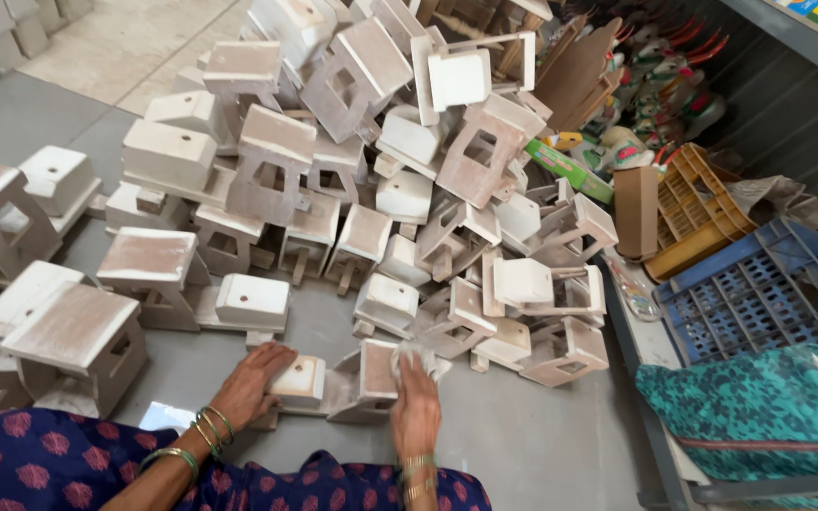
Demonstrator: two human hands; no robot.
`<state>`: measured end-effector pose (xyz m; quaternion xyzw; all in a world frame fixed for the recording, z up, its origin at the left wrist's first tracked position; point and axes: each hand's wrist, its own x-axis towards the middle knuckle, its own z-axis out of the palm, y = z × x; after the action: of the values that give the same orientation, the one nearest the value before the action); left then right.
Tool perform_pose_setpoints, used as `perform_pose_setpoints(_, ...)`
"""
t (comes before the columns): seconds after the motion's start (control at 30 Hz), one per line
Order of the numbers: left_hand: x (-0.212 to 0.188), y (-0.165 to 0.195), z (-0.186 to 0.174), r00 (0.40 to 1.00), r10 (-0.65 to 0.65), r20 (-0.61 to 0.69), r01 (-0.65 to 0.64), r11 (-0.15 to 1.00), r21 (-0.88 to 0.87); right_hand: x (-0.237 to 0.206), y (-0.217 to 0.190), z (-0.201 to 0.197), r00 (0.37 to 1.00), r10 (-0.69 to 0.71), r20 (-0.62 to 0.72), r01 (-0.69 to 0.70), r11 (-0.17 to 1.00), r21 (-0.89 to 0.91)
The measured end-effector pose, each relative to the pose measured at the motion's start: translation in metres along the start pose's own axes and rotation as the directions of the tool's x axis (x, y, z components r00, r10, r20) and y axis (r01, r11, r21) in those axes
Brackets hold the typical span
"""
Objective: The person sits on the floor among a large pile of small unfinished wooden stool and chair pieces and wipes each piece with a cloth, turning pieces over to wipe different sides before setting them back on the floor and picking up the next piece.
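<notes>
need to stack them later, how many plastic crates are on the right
2: an orange crate tilted by the brown board, and a blue crate just below it, partly under teal cloth. More may be hidden.
</notes>
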<state>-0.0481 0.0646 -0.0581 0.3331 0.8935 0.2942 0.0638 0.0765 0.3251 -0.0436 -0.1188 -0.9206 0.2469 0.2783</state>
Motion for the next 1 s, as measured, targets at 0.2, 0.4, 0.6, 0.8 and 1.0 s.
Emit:
perform_pose_setpoints(0.2, -0.001, 0.002, -0.008, 0.997, -0.074, -0.020, 0.074, 0.997, 0.035, 0.007, -0.036, 0.023, 0.975, -0.219, -0.029, 0.218, 0.976, -0.015)
perform_pose_setpoints(0.4, -0.011, 0.001, -0.014, 0.993, -0.108, -0.038, 0.114, 0.972, 0.205, -0.042, -0.057, 0.005, 0.994, -0.060, -0.087, 0.088, 0.928, 0.362)
perform_pose_setpoints(0.6, -0.020, 0.010, -0.012, 0.986, -0.155, 0.054, 0.127, 0.930, 0.346, -0.015, -0.008, 0.008, 0.660, 0.675, -0.331, -0.252, 0.614, 0.748)
perform_pose_setpoints(0.8, -0.017, 0.008, -0.013, 0.994, -0.102, 0.031, 0.088, 0.946, 0.311, 0.011, -0.032, 0.075, 0.726, 0.595, -0.345, -0.186, 0.653, 0.734)
perform_pose_setpoints(1.0, -0.018, 0.006, -0.011, 0.992, -0.129, -0.002, 0.125, 0.952, 0.280, -0.032, -0.073, 0.076, 0.879, 0.474, -0.052, -0.247, 0.546, 0.801)
